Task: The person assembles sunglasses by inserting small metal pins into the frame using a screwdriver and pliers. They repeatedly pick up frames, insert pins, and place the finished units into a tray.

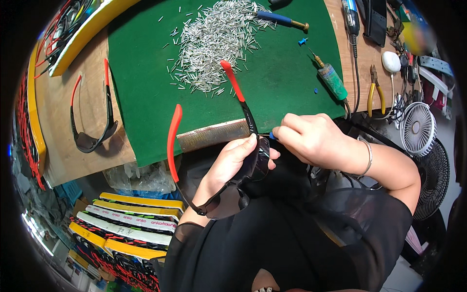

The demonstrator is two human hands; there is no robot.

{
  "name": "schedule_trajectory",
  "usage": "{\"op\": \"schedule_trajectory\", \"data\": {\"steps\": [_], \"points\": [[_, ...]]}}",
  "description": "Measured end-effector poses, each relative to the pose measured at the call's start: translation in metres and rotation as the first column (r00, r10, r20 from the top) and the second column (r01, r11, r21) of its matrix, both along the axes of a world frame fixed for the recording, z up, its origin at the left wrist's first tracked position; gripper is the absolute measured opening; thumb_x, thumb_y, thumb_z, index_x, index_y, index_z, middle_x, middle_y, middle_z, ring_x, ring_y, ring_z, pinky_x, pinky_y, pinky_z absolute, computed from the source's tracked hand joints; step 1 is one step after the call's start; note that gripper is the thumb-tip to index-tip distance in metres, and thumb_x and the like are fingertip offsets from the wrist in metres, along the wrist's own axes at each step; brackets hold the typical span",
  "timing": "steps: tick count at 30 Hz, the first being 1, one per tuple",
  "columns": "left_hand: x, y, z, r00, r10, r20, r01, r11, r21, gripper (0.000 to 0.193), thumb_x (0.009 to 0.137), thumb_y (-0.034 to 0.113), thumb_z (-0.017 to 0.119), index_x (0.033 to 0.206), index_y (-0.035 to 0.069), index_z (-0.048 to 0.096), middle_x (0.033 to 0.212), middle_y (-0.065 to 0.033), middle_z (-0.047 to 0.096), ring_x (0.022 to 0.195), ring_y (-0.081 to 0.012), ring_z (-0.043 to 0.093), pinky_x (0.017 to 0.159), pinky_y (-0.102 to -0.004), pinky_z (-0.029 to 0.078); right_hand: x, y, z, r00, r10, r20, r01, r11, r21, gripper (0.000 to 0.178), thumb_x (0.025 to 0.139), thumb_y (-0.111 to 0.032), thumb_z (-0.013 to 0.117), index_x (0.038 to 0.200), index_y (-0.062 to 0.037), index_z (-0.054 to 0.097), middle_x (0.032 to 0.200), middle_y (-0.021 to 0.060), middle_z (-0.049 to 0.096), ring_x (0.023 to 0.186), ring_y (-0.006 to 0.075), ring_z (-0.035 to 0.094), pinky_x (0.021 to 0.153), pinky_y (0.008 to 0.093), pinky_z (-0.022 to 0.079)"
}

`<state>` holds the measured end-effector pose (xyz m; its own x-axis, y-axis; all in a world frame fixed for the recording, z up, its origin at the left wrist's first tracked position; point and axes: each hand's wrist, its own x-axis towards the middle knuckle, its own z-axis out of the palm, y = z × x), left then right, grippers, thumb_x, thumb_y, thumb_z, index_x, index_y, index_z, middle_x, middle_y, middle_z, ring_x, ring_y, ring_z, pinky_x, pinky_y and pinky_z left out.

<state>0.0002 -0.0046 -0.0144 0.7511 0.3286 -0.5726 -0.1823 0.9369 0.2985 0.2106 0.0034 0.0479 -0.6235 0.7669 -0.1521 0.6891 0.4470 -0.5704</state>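
My left hand [232,158] is closed round a pair of dark wraparound sunglasses [228,202] with red temple tips. Its thumb presses near the hinge of one temple, which points up over the mat; the other temple stands up on the left. My right hand [311,141] is closed in a pinch on a thin tool with a small blue part [273,136]. The tool's slim end points at that hinge; most of it is hidden by the fingers, so its exact kind is unclear. A ridged metal strip [214,135] at the mat's edge lies just behind my left hand.
On the green mat [141,97] are a heap of small metal pins [214,46], a blue-handled tool [279,19] and a green-handled tool [332,82]. Other sunglasses [90,141] lie left. Yellow-handled pliers [374,92] and a white fan [418,127] are right; filled trays [131,214] stand lower left.
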Motion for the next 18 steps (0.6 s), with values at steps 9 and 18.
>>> {"op": "schedule_trajectory", "data": {"steps": [9,18], "points": [[0.002,-0.001,0.006,0.999,0.032,-0.024,-0.034,0.994,-0.1,0.041,0.095,0.033,0.039,0.108,-0.004,0.051,0.095,-0.0155,0.063,0.079,-0.0196,0.062,0.071,-0.0282,0.05,-0.004,0.006,0.008,0.969,-0.238,0.063,0.237,0.831,-0.503,0.022,0.083,-0.021,0.056,0.086,0.0011,0.053,0.07,0.0183,0.059,0.063,0.0379,0.058,0.058,0.0422,0.048],[0.002,0.003,0.009,0.999,0.002,-0.041,-0.005,0.998,-0.07,0.042,0.094,0.035,0.04,0.106,-0.003,0.052,0.095,-0.0152,0.063,0.079,-0.0191,0.062,0.071,-0.0283,0.05,-0.003,0.01,0.007,0.971,-0.23,0.063,0.236,0.882,-0.408,0.034,0.087,-0.029,0.051,0.075,0.0027,0.056,0.06,0.0202,0.055,0.061,0.038,0.058,0.055,0.0415,0.046]]}}
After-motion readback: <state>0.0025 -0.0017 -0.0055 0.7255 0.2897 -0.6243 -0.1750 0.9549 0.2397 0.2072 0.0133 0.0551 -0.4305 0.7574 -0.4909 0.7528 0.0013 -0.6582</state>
